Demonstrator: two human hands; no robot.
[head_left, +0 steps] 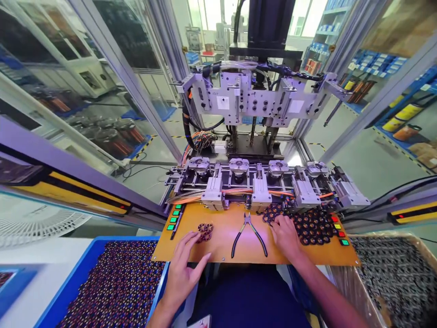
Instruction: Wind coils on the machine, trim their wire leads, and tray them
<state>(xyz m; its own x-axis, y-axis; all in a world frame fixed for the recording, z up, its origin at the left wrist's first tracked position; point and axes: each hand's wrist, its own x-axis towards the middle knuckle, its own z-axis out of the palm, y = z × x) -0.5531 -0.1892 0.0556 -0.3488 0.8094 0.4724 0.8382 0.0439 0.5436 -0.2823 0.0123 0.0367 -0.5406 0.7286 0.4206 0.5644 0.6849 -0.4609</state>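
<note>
My left hand (186, 264) is open, thumb and fingers apart, its fingertips at a small group of dark ring-shaped parts with copper-coloured windings (205, 228) on the orange work plate (218, 246). On the other side, my right hand (287, 237) has its fingers bent together at the edge of a cluster of similar ring-shaped parts (272, 212). Whatever lies between those fingertips is hidden. Between my hands rests a pair of cutting pliers (248, 232), handles spread towards me. A larger batch of dark ring-shaped parts (312, 227) covers the plate's right side.
A machine with several clamping stations (239, 168) stands behind the plate. Green buttons (173, 219) and a dark pen-like rod (176, 223) are at left; coloured buttons (341, 233) at right. A blue bin (102, 241) and a lined box (367, 282), both full of parts, flank me.
</note>
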